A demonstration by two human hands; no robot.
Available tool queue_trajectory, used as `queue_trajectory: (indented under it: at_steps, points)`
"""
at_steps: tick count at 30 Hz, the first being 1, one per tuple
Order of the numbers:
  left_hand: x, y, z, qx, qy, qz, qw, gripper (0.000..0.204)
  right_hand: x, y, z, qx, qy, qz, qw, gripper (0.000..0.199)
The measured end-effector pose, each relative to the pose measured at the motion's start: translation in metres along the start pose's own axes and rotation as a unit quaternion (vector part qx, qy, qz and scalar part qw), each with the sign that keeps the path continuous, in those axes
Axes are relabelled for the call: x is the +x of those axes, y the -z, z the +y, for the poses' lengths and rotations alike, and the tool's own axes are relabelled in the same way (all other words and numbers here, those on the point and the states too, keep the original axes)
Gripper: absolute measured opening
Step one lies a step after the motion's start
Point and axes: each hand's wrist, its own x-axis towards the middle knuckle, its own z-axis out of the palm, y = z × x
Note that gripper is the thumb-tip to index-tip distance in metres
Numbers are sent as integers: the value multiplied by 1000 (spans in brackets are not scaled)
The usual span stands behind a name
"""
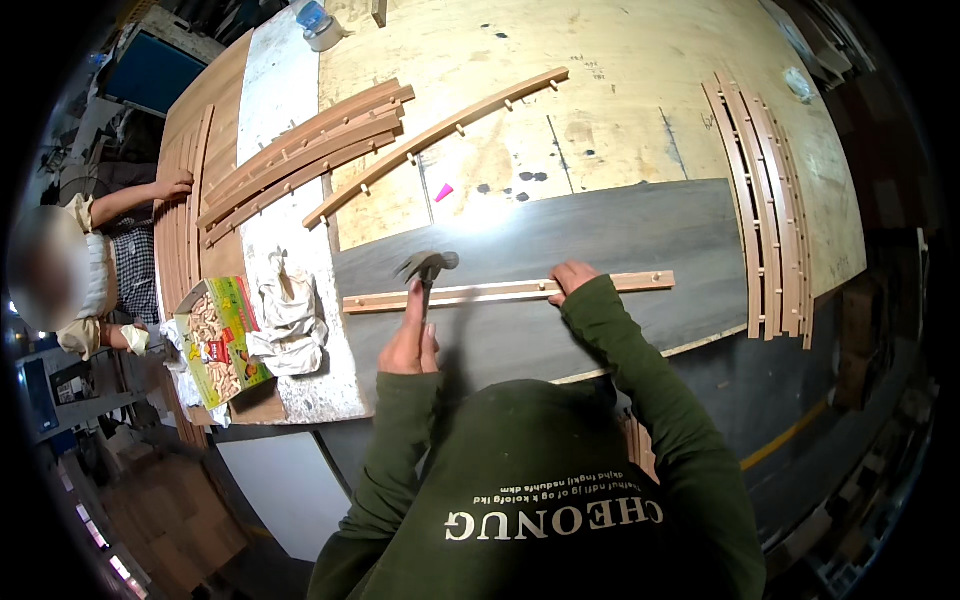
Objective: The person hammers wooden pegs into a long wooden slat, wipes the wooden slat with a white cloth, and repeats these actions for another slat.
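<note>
My left hand (408,338) is closed around the handle of a claw hammer (428,264), its metal head raised over the left part of a wooden strip (460,295). The strip lies lengthwise on a grey board (640,225). My right hand (573,279) presses on the strip right of its middle, fingers curled over its edge. Beyond the grey board a longer strip with short dowels (435,147) lies diagonally, and a small pink piece (444,192) lies beside it.
Several dowelled strips (300,155) lie at the far left, and more (768,210) stand stacked at the right. A box of dowels (215,340) and a crumpled white cloth (287,315) sit at the left. A co-worker's hand (174,185) touches strips at the left edge.
</note>
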Motion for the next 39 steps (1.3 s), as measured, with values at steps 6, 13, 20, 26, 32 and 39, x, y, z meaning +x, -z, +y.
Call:
queue_trajectory:
  at_steps: [6,13,20,26,32,39]
  points:
    - [-9,-33,-23,26,61,-93,993,54,-3,0,-3,-11,30,22,999,29]
    - [-12,-19,-16,26,-80,49,995,55,-3,-1,-3,-24,23,2,999,30]
    - [-11,-16,1,82,-28,-53,995,59,-6,-1,-1,-34,28,1,999,31]
    - [-11,-29,-20,182,56,-151,970,59,-5,3,-8,-12,42,29,999,28]
    - [-12,15,-6,85,-6,20,996,58,-8,1,0,7,37,26,999,28]
    - [-24,12,-56,208,76,-3,975,58,-8,7,-13,-13,45,11,999,29]
